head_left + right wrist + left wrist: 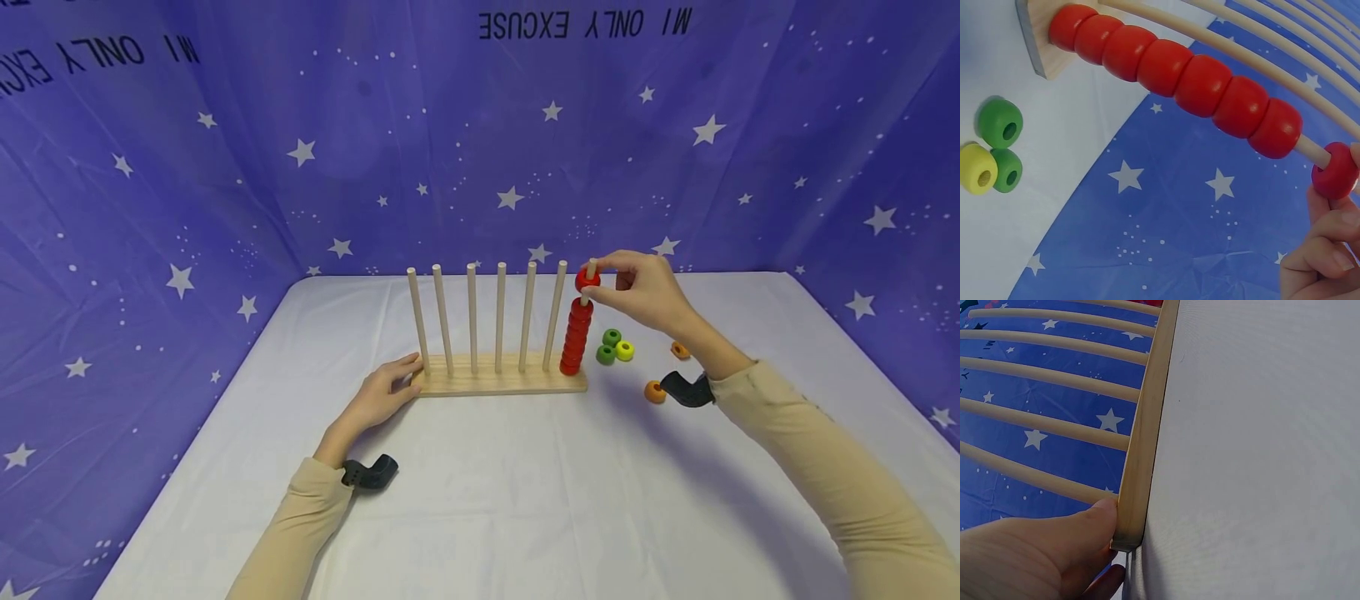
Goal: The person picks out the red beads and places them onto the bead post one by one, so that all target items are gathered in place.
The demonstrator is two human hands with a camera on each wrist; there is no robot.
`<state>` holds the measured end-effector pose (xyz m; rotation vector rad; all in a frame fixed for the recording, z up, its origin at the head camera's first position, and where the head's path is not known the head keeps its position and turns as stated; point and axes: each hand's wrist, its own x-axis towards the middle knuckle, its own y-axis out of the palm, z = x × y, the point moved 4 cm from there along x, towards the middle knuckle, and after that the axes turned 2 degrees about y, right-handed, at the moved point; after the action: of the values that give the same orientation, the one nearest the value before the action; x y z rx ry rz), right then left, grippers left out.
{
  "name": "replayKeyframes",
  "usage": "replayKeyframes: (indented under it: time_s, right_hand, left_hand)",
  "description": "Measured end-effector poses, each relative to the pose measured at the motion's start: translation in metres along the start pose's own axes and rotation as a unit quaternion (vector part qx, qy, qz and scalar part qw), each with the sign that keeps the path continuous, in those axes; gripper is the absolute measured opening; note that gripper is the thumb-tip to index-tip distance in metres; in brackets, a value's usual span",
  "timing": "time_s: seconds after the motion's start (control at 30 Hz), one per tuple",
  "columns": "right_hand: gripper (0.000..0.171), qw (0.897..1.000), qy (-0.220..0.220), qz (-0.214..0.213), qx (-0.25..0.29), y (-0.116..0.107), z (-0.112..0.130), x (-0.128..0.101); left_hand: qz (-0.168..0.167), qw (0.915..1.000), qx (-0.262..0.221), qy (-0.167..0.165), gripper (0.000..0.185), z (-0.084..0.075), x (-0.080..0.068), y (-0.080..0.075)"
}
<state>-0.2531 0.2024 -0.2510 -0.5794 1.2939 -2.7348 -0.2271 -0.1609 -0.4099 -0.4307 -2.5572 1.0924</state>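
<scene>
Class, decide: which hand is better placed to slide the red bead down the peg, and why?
The right hand: it already pinches the red bead on the peg's top. The left hand rests against the wooden base, at its far end.

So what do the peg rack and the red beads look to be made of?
The peg rack looks like unfinished pale wood: faint grain shows on its base edge, matte, no paint. The red beads are probably painted wood, possibly plastic: an even glossy red coat with soft highlights hides any grain. The one the right hand pinches matches.
</scene>
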Motion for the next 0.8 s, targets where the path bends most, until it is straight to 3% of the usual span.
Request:
replayKeyframes:
  time_s: [0.23, 0.53, 0.8]
  right_hand:
    - [0.029, 1.0, 0.0, 0.014, 0.0, 0.006, -0.005, -0.002]
    - [0.031, 0.998, 0.052, 0.046, 0.002, 0.014, -0.011, -0.003]
    - [0.031, 0.996, 0.068, 0.055, 0.015, 0.015, -0.01, -0.005]
  left_hand:
    - [-0.003, 1.0, 0.002, 0.002, 0.045, 0.001, 0.0, 0.0]
    - [0.005, 0.9999, -0.005, -0.01, 0.046, 0.0, -0.001, 0.0]
    - [0.013, 0.9997, -0.007, -0.02, 0.047, 0.001, 0.0, -0.004]
